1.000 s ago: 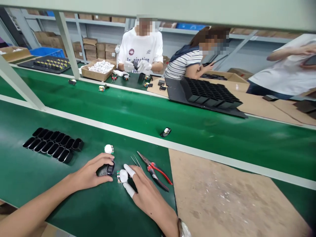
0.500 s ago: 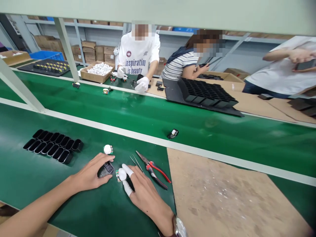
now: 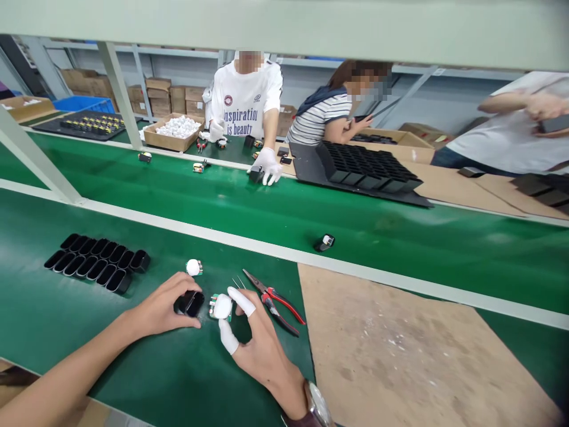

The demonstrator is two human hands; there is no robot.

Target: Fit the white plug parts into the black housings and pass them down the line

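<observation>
My left hand (image 3: pixel 171 302) is closed around a small black plastic housing (image 3: pixel 191 303), fingers above and thumb below, with its opening facing up and right. Just to the right, my right hand (image 3: pixel 255 329) pinches a small green circuit board with a round white pad on it (image 3: pixel 221 306). White finger cots cover its thumb and index finger. The board and the housing are apart, with a narrow gap between them. A second circuit board with a white pad (image 3: pixel 194 267) lies on the green bench behind my left hand.
Red-and-black long-nose pliers (image 3: pixel 275 303) and thin tweezers (image 3: pixel 237 283) lie beyond my right hand. Rows of black housings (image 3: pixel 93 261) stand at left, cardboard (image 3: pixel 400 344) at right. Behind the rail (image 3: pixel 213 235), a green conveyor (image 3: pixel 249 207) carries parts. A co-worker's gloved hand (image 3: pixel 268 166) reaches over it.
The housing in my left hand has turned, so its opening shows more. My right hand has lifted and tilted the board slightly. Conveyor parts have moved right, and the co-worker's hand has reached onto the belt.
</observation>
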